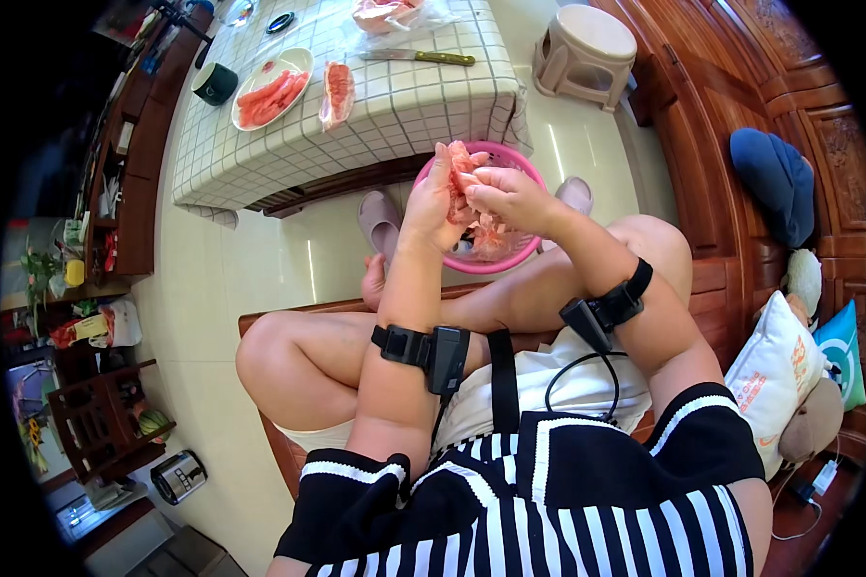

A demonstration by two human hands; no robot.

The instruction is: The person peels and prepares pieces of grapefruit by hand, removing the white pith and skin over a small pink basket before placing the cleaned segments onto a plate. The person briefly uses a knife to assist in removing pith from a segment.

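Observation:
Over a pink plastic basket (530,249), my left hand (433,205) holds a piece of red citrus flesh (459,160), likely pomelo. Against that same piece the fingertips of my right hand (516,198) are pinched together. Below my hands, the basket holds pale peel scraps (491,241) and clear plastic. On the table, a white oval plate (299,63) carries several peeled red segments (270,99). Beside the plate lies a segment (338,90) with pale membrane on it.
A green-handled knife (444,58) lies on the checked tablecloth (433,94), near fruit (386,16) in clear plastic. A dark mug (215,83) stands by the plate. Plastic stool (588,54) to the right; slippers (380,220) on the floor; cushions (776,375) on the wooden bench.

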